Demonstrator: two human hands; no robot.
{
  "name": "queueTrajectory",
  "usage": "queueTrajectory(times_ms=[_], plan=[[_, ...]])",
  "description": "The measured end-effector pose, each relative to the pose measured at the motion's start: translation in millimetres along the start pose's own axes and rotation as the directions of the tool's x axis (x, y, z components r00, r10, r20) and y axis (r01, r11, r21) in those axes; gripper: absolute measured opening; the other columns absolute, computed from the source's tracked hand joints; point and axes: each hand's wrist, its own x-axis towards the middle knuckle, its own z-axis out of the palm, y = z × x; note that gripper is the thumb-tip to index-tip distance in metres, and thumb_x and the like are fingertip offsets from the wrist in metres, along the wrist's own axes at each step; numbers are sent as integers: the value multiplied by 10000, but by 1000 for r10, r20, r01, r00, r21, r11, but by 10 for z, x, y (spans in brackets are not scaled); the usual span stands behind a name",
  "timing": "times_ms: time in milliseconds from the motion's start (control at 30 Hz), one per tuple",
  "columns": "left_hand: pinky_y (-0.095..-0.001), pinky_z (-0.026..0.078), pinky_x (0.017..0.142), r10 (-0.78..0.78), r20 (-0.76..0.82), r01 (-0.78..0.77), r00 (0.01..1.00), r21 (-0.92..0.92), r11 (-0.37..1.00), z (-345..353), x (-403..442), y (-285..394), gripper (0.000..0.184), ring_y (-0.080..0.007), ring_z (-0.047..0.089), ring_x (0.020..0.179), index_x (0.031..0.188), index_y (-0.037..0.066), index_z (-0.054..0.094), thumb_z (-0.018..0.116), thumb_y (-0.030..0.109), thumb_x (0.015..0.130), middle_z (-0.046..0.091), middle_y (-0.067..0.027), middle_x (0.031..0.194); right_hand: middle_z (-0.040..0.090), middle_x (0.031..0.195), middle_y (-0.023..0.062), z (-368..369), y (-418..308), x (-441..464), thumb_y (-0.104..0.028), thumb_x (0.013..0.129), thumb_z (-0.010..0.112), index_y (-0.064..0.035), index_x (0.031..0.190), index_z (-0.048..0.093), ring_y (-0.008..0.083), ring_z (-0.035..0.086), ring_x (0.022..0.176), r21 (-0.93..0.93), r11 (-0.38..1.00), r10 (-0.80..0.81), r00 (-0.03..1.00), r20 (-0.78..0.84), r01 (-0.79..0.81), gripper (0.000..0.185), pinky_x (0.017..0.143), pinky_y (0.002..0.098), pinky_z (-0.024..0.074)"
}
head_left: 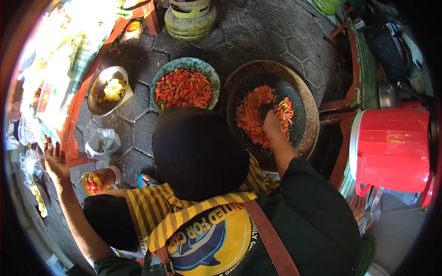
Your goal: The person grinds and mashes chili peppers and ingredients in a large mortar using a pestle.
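My right hand (271, 124) is closed around a dark pestle (265, 110), which rests in a wide dark stone mortar (298, 124). Crushed red chili (252, 115) covers much of the mortar's middle. Some whole red and yellow chilies (286, 109) lie just right of the pestle. The mortar sits inside a round woven tray (311, 99). Far to the left, my left hand (55, 161) is raised with fingers spread, holding nothing, beside the edge of a red-framed table (69, 133). A black head covering (200, 152) fills the centre.
A green basin (156, 76) of red chilies and small tomatoes stands left of the mortar. Further left are a metal bowl (96, 99) with yellow pieces, a plastic bag (102, 142) and a jar (99, 180). A gas cylinder (190, 23) is ahead; a red cooler (391, 149) is right.
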Motion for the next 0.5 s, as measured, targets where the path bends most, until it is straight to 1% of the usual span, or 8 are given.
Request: queueTrajectory(times_ms=[67, 133, 200, 267, 300, 400, 433, 500], plan=[[-228, 384, 756, -2, 65, 2, 998, 5, 1000, -150, 216, -136, 438, -102, 495, 998, 1305, 144, 471, 444, 123, 869, 490, 50, 1276, 601, 1105, 203, -329, 15, 133, -118, 715, 649, 24, 1130, 491, 321, 611, 979, 38, 999, 33, 999, 38, -35, 467, 830, 435, 479], [-230, 418, 750, -7, 99, 10, 995, -29, 1000, -82, 204, -129, 438, -95, 508, 980, 1305, 139, 466, 436, 115, 868, 479, 40, 1291, 622, 1046, 216, -700, 170, 302, -100, 680, 661, 38, 987, 584, 307, 609, 985, 46, 992, -126, 886, 447, 118, 345, 828, 416, 483], [-219, 422, 741, -6, 126, 10, 992, -35, 999, -16, 103, -67, 438, -93, 515, 967, 1307, 147, 465, 430, 112, 872, 472, 36, 1301, 632, 994, 231, -1080, 154, 247, -89, 649, 664, 57, 802, 610, 311, 621, 945, 58, 997, -70, 834, 547, 45, 218, 805, 401, 490], [-218, 422, 746, 13, 124, -11, 992, -20, 1000, -73, 111, -116, 438, -94, 516, 964, 1309, 149, 465, 429, 113, 873, 469, 36, 1303, 635, 969, 224, -1039, 224, 231, -90, 657, 671, 51, 882, 577, 320, 626, 922, 78, 993, -94, 992, 85, 87, 282, 790, 408, 492], [-217, 422, 750, 41, 130, -41, 991, -5, 999, -97, 127, -111, 439, -95, 517, 961, 1311, 152, 464, 429, 114, 875, 466, 36, 1306, 627, 969, 224, -970, 212, 212, -94, 687, 672, 34, 1012, 514, 338, 614, 945, 244, 970, 7, 1000, 26, -13, 382, 796, 426, 489], [-219, 415, 760, -5, 72, 8, 997, -38, 999, -20, 46, -57, 438, -93, 511, 950, 1309, 159, 467, 431, 118, 875, 467, 45, 1301, 618, 1005, 209, -501, 36, 64, -103, 725, 661, 9, 1161, 429, 346, 589, 1005, 293, 956, 75, 980, -187, -17, 506, 824, 427, 487], [-220, 408, 757, -11, 47, 13, 999, -24, 1000, 0, 46, -58, 446, -93, 508, 948, 1310, 165, 467, 437, 112, 868, 468, 55, 1295, 620, 1025, 193, -296, -9, 45, -103, 737, 660, 16, 1202, 390, 354, 599, 986, 61, 998, -22, 984, -175, 33, 551, 828, 421, 493], [-222, 406, 752, -3, 59, 4, 998, -22, 1000, 102, 87, -37, 450, -92, 507, 947, 1310, 165, 467, 441, 110, 864, 471, 57, 1292, 627, 1000, 204, -192, -3, 301, -73, 718, 657, 31, 1151, 453, 343, 609, 969, 76, 994, -66, 988, -142, 78, 491, 811, 412, 498]])
